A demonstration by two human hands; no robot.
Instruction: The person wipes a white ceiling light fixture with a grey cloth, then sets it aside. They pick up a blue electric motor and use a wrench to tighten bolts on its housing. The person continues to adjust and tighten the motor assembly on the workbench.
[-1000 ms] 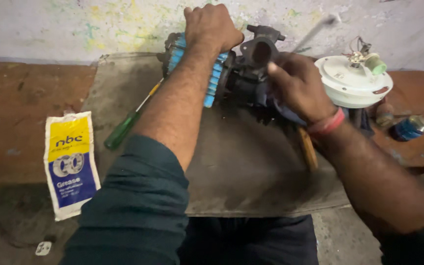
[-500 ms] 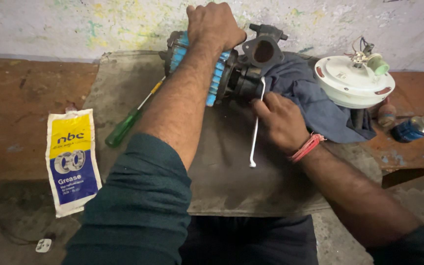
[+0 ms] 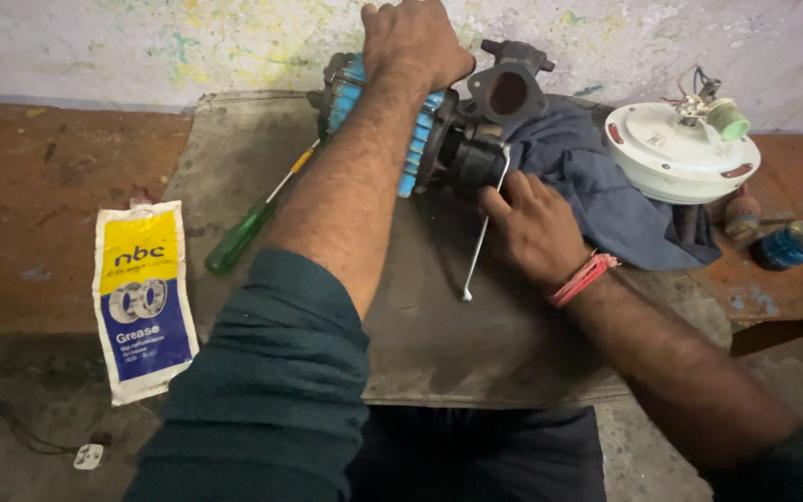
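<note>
A small pump motor (image 3: 462,139) with blue fins and a dark cast housing lies on a grey slab (image 3: 439,344). My left hand (image 3: 413,45) rests on top of the finned body, gripping it. My right hand (image 3: 533,225) is just in front of the housing and holds a thin white rod-like tool (image 3: 481,237); its upper end touches the housing, its lower end points toward me. A dark blue cloth (image 3: 606,200) lies under and right of my right hand.
A green-handled screwdriver (image 3: 251,223) lies left of the motor. A yellow, white and blue pouch (image 3: 139,299) lies on the brown bench at left. A white round fan motor (image 3: 682,149) with wires and a small blue bottle (image 3: 796,242) stand right.
My right hand dropped from the housing's upper right to its front, now holding the thin white tool against it. My left hand stayed on the motor.
</note>
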